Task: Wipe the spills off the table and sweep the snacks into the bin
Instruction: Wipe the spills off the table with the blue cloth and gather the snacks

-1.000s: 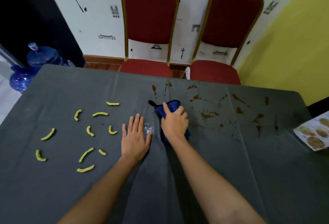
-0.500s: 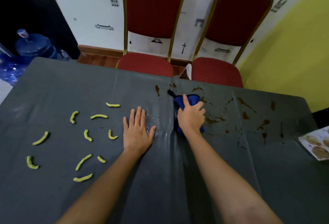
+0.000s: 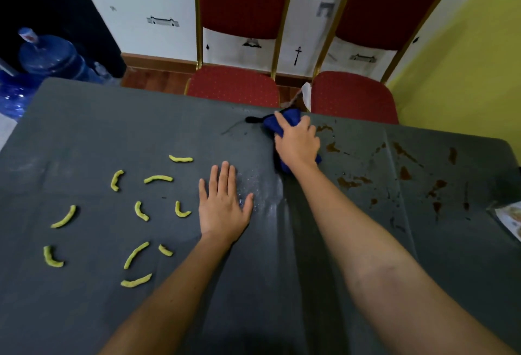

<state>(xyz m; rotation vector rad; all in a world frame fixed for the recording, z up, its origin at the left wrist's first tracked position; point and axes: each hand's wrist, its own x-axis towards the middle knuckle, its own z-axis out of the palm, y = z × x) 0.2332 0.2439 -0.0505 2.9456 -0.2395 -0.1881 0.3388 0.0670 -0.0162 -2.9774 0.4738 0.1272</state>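
Your right hand clenches the cloth at the surface's far edge. It looks soft and limp, so take it bunched. Left hand flat, fingers released.

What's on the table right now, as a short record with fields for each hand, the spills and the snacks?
left hand: flat on grey tablecloth, fingers straight, beside wet patch
right hand: holds crumpled blue cloth near far table edge
spills: brown stains right of the cloth, not yet wiped
snacks: ten curved yellow puffs left of the left hand
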